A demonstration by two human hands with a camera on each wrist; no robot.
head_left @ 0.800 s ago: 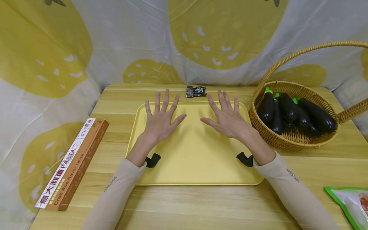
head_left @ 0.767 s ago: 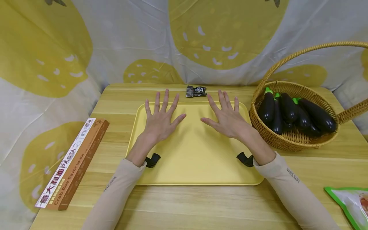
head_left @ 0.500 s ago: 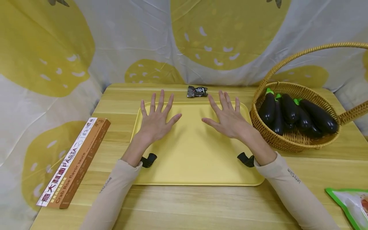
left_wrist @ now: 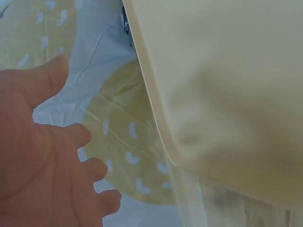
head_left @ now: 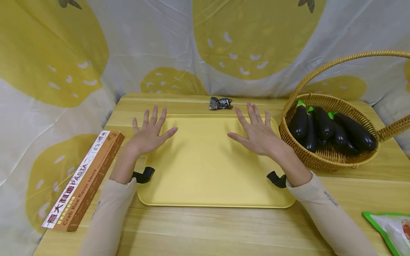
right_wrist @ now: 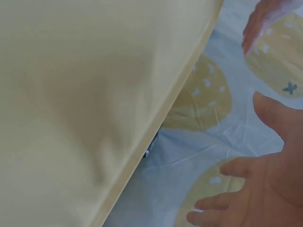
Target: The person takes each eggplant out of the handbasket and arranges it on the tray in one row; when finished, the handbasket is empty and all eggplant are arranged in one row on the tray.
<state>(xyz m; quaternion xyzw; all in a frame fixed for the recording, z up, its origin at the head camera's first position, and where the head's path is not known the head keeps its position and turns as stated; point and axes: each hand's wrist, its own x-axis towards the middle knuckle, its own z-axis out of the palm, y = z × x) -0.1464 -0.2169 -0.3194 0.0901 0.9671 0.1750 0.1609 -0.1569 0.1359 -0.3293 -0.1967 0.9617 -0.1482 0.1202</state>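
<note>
Both hands hover over a yellow tray (head_left: 205,163) with fingers spread and nothing in them. My left hand (head_left: 148,137) is above the tray's left edge, between the tray and a long pasta box (head_left: 84,181). Over the tray's right part is my right hand (head_left: 257,137), near a wicker basket (head_left: 323,161). Several dark eggplants (head_left: 323,122) with green stems lie in that basket. In the left wrist view the left palm (left_wrist: 33,156) shows beside the tray (left_wrist: 227,56). The right wrist view shows the right palm (right_wrist: 274,184) and, farther off, the other hand.
A small black packet (head_left: 221,103) lies behind the tray. At the right front a green-edged bag (head_left: 390,227) is partly cut off by the frame. The basket's tall handle (head_left: 320,67) arches upward. A patterned cloth (head_left: 173,39) hangs behind the wooden table (head_left: 198,231).
My left hand has moved left, from over the tray to its left edge, toward the pasta box. The right hand has stayed nearly in place. The head view has shifted slightly.
</note>
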